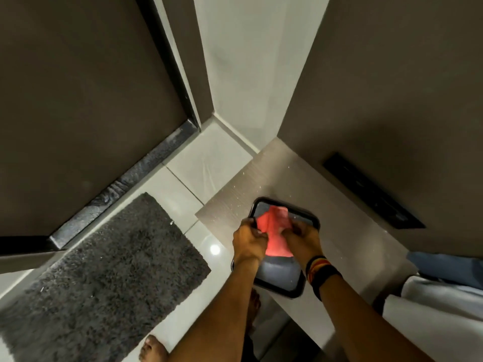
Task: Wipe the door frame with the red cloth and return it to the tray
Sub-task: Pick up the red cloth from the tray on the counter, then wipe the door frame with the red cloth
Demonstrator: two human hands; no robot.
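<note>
The red cloth [274, 235] lies bunched over the dark tray [277, 279], which sits on a light counter [347, 236] at lower middle. My left hand [249, 242] grips the cloth's left edge. My right hand [302, 239], with dark bands on the wrist, grips its right side. Both hands are above the tray. The dark door frame [170, 61] runs up the upper left beside the brown door [78, 100], well away from both hands.
A grey shaggy mat [104, 270] covers the white tiled floor [203, 163] at lower left. A black threshold strip [125, 181] runs along the door's base. A black slot plate [371, 192] sits on the right wall. Folded blue and white fabric [444, 291] lies at far right. My bare foot [153, 348] is below.
</note>
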